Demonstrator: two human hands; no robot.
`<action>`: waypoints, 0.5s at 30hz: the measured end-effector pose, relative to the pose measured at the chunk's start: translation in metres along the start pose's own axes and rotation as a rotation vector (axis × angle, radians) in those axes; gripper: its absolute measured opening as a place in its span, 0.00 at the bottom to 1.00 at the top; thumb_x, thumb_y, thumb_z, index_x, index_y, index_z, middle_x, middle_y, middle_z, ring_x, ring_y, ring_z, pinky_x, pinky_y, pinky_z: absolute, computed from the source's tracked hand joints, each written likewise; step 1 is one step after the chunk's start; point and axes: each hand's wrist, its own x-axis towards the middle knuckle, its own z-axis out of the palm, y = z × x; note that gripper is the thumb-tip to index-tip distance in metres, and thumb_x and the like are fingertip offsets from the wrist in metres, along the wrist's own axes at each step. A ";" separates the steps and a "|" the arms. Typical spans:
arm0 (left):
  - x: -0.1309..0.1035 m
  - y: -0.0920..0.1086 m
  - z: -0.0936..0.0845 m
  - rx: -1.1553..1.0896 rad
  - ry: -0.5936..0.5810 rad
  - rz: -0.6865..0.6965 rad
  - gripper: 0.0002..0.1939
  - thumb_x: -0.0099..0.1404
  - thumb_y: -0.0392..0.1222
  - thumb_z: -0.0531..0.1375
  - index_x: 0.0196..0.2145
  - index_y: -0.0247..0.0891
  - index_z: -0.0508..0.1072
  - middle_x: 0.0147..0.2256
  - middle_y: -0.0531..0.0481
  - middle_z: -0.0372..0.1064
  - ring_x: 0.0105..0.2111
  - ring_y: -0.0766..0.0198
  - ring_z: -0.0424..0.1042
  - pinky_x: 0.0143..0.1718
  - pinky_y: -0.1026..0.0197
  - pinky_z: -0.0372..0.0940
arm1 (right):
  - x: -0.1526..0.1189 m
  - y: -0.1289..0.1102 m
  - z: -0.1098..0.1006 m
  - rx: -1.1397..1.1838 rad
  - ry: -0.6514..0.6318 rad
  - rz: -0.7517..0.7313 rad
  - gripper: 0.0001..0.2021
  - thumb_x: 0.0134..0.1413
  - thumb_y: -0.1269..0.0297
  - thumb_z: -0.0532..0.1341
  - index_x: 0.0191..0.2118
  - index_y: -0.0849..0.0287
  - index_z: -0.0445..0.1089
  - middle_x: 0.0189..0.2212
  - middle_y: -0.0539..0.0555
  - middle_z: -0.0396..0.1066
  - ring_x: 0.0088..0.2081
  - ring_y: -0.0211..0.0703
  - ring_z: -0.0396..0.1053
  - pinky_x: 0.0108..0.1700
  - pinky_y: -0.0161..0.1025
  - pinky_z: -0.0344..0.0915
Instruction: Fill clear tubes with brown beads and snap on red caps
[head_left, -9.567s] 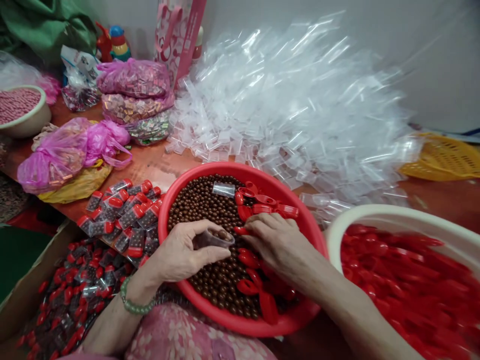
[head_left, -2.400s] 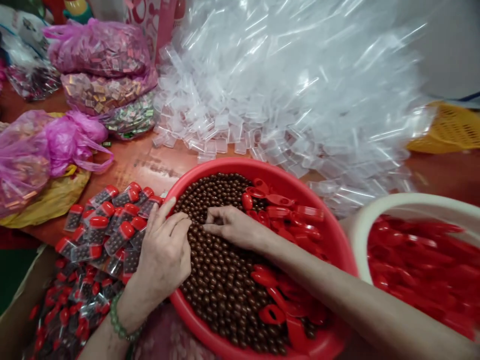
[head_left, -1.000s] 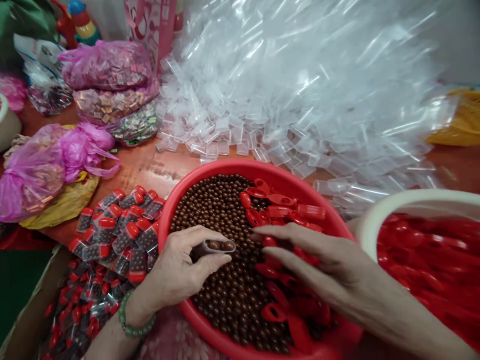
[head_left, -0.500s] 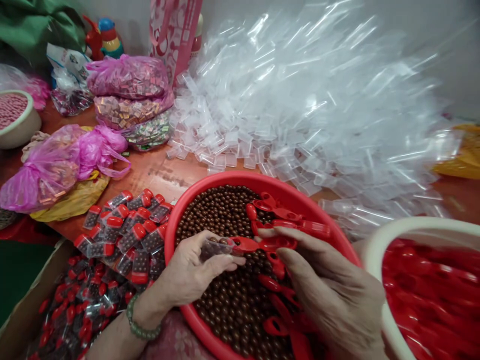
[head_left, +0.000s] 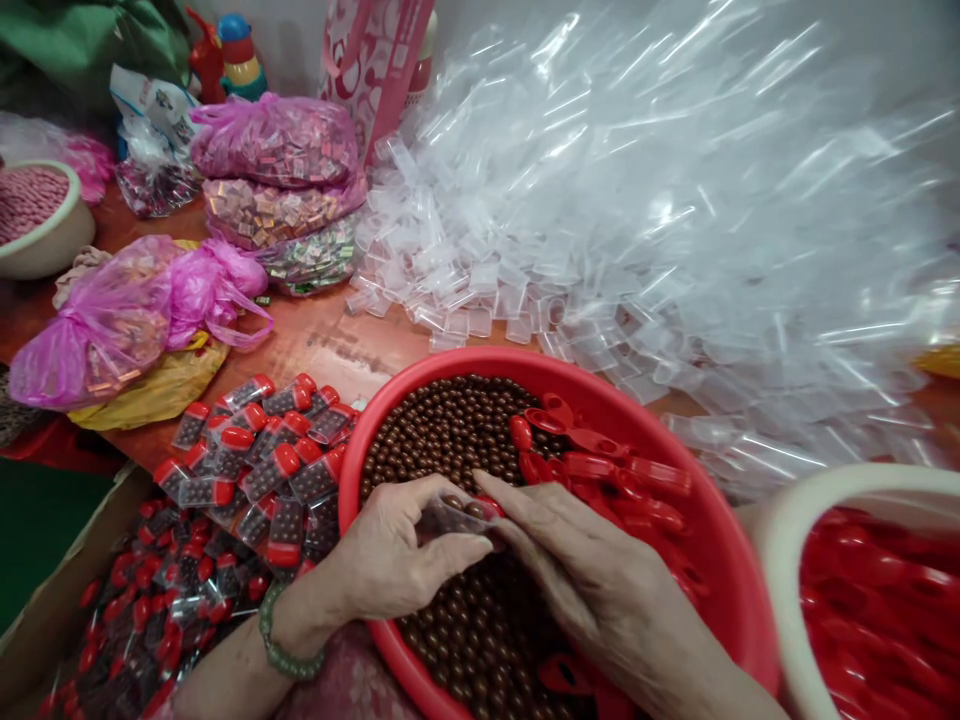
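Observation:
My left hand [head_left: 390,545], with a green bead bracelet [head_left: 277,645] at its wrist, pinches a small clear plastic case [head_left: 450,517] with brown balls inside. At the case's right end my right hand [head_left: 600,565] has its fingers closed over a red plastic cap [head_left: 490,506], mostly hidden by them. Both hands are above a red basin [head_left: 352,500] that holds many shiny brown balls [head_left: 431,430]. Several loose red caps [head_left: 600,445] lie on the balls along the basin's right side.
Left of the basin lies a heap of filled red-capped cases [head_left: 259,470]; more fill a carton [head_left: 75,560] below. Clear empty cases [head_left: 600,220] are piled behind. A cream tub [head_left: 780,530] with red parts stands right. Pink bags [head_left: 277,140] sit back left.
My right hand has moved left and closed against the end of the case, covering the red cap that showed plainly before. My left hand keeps its pinch. The view has shifted slightly.

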 end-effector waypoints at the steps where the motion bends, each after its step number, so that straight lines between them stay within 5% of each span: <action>1: 0.000 0.000 0.000 0.010 -0.004 0.002 0.10 0.61 0.43 0.63 0.36 0.33 0.72 0.31 0.49 0.70 0.31 0.66 0.67 0.36 0.63 0.62 | -0.002 0.001 0.001 -0.020 -0.029 0.007 0.20 0.64 0.70 0.55 0.59 0.52 0.68 0.37 0.55 0.78 0.36 0.42 0.78 0.37 0.35 0.76; 10: 0.000 0.005 0.000 -0.020 -0.107 -0.061 0.12 0.62 0.46 0.62 0.38 0.34 0.70 0.30 0.47 0.72 0.31 0.63 0.72 0.35 0.62 0.65 | 0.006 0.003 -0.025 0.030 0.059 0.136 0.17 0.63 0.64 0.59 0.56 0.49 0.66 0.46 0.54 0.77 0.42 0.44 0.78 0.43 0.38 0.75; 15: -0.001 0.005 -0.002 0.133 -0.100 -0.017 0.06 0.65 0.42 0.58 0.36 0.36 0.68 0.27 0.53 0.67 0.27 0.68 0.66 0.31 0.65 0.61 | 0.023 -0.009 -0.028 0.097 -0.087 0.077 0.06 0.62 0.61 0.59 0.43 0.52 0.71 0.34 0.52 0.78 0.33 0.43 0.77 0.32 0.35 0.74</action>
